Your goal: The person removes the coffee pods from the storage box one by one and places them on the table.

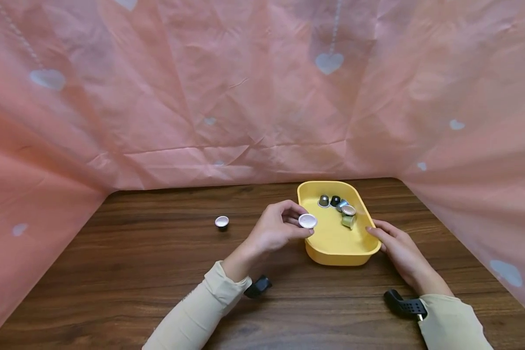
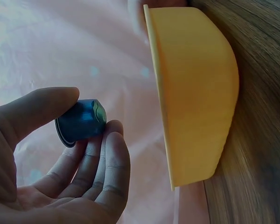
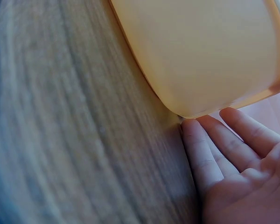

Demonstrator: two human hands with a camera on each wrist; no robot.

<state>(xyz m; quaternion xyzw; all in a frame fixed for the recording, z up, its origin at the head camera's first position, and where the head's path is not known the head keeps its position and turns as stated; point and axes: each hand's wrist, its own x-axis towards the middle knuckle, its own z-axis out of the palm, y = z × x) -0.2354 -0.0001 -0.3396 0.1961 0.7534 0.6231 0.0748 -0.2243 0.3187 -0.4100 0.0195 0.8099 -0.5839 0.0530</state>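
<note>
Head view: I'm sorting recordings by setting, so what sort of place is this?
Probably a makeshift tabletop recording booth: a pink heart-patterned sheet hangs around the back and both sides of a wooden table, and a black wrist device hints at filming.

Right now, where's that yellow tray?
In the head view, the yellow tray sits right of centre on the table, between the left hand and right hand.

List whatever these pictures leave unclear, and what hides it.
Held capsule: its body is mostly hidden behind its white lid, head view.
Yellow tray: its inside is hidden by its side wall, left wrist view.
Right hand: thumb nearly all cut off by the right edge, right wrist view.
Capsules in the tray: any lettering is too small to read, head view.
</note>
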